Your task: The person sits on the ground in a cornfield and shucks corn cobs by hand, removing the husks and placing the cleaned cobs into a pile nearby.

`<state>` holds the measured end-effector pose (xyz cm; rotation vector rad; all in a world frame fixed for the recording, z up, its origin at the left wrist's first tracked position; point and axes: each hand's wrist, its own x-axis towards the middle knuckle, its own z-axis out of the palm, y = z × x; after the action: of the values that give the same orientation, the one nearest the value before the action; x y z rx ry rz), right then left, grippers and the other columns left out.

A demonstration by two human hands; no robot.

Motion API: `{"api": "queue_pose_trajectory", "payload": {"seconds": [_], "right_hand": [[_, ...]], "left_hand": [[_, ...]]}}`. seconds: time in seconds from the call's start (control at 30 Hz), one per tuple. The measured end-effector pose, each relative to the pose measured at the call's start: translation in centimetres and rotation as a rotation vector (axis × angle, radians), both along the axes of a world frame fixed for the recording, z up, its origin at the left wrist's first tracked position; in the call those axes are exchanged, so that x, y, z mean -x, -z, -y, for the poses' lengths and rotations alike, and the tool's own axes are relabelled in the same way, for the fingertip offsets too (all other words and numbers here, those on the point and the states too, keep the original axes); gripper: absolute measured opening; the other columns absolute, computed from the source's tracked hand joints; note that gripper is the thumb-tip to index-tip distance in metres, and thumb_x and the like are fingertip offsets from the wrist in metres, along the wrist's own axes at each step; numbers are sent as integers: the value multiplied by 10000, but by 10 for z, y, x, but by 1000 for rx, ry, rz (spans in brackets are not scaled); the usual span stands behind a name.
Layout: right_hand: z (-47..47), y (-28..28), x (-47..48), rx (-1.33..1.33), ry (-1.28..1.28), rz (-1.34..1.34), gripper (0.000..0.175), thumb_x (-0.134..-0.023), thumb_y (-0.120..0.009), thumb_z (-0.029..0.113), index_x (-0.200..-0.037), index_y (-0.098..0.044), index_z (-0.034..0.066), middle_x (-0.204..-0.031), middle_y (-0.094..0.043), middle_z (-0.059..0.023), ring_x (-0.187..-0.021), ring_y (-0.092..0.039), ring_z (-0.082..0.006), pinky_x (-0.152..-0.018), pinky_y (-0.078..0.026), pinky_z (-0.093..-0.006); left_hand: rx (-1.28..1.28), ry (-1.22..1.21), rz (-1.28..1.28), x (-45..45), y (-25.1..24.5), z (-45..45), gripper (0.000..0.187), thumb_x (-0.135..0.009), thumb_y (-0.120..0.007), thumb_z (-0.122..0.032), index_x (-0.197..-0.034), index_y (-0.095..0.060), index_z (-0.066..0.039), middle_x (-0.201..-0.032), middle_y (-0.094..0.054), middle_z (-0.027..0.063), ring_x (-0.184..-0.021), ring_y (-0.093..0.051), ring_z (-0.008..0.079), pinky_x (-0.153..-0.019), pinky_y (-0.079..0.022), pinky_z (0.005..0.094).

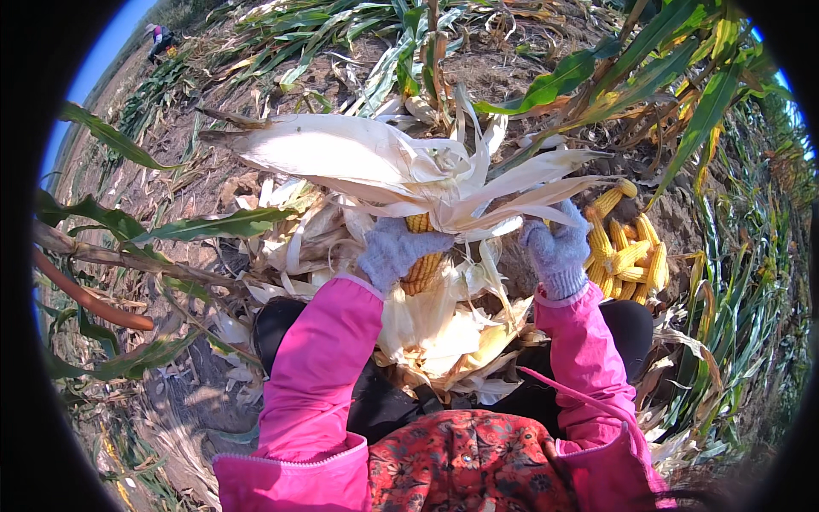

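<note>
My left hand [400,253], in a pale knitted glove, is closed around a yellow corn ear [422,272]. Dry, pale husk leaves [339,153] are peeled back at the ear's far end and spread to both sides. To the right, my gloved right hand [558,246] is at the tips of several husk strips [531,201], its fingers partly behind them. Whether it grips a strip cannot be made out. Loose husks [441,333] lie between my knees, below the ear.
A pile of husked corn ears [624,256] lies on the soil right of my right hand. Corn stalks with green leaves [665,70] lean in at upper right. A cut stalk [128,256] and a curved orange-brown rod [93,297] reach in from the left. Another person [157,41] is far off.
</note>
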<state>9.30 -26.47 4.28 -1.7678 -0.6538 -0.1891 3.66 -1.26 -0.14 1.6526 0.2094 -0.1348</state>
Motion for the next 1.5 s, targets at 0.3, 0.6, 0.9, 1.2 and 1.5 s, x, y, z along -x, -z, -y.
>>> {"api": "queue_pose_trajectory", "payload": {"seconds": [0.3,0.6,0.9,1.2,1.5], "right_hand": [[-1,54,-17,-303,-194,-336,459,-896,-658,300,-1257,-581,26,-1110,-663,-87,-1065,-610,-192,-918,-486,-331],[8,-20,-28,177,23,-41,817,-695,-800,244,-1411,-453,58,-1214,-648,-181,-1096,-648,-313,-930,-515,-398],[-27,-20,4,341,-48,-271,597,-703,-712,217,-1268,-574,84,-999,-693,-170,-882,-674,-353,-814,-531,-410],[-33,7,-4,-198,85,-473,318,-935,-595,217,-1178,-612,12,-833,-627,-30,-623,-547,-106,-584,-458,-266],[17,-13,-57,-1156,-149,-638,256,-1016,-528,323,-1012,-563,69,-639,-385,68,-505,-345,-88,-513,-290,-263]], "left_hand": [[45,235,127,23,-5,52,766,-678,-857,-427,-1295,-580,-66,-1236,-633,128,-1166,-583,272,-1029,-435,392],[-536,344,23,9,18,35,718,-732,-759,-523,-1318,-586,-147,-1305,-600,147,-1189,-566,335,-1011,-433,406],[51,564,-89,18,39,46,780,-824,-727,-484,-1457,-425,-142,-1453,-476,101,-1334,-435,248,-1128,-344,407],[204,544,-229,30,26,63,593,-810,-781,-353,-1306,-598,-85,-1299,-610,91,-1190,-564,209,-1058,-413,362],[602,456,-239,34,40,84,611,-778,-803,-322,-1307,-602,-91,-1300,-612,86,-1185,-561,186,-1047,-423,346]]}}
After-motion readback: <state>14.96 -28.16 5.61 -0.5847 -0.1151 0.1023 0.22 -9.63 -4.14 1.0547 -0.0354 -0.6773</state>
